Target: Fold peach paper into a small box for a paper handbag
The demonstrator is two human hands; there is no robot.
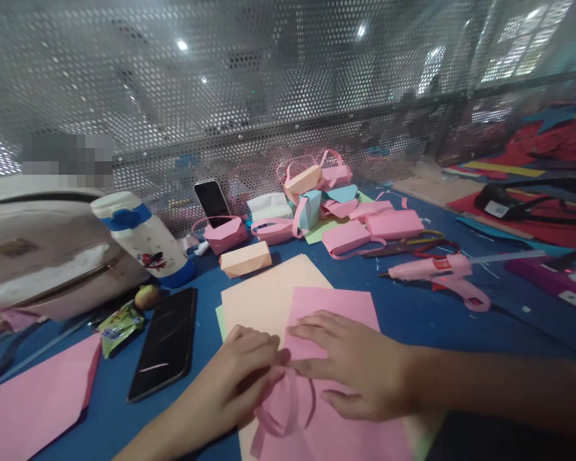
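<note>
My right hand [360,365] lies with fingers spread, pressing on a pink paper sheet [336,304]. My left hand [244,371] is closed at the sheet's left side, its fingertips on a curled pink paper strip [292,403]. The strip loops down in front of the left fingertips, over the pink paper. Underneath is a peach paper sheet [264,291], with a green edge showing at its left. The exact spot where the left fingers grip is partly hidden.
Finished-looking small paper bags [345,237] are piled at the back. To the right rests a pink glue gun [441,275] beside scissors [413,243]. On the left are a dark phone [166,346], a snack packet [121,326], a bottle [144,243] and a pink sheet [38,403].
</note>
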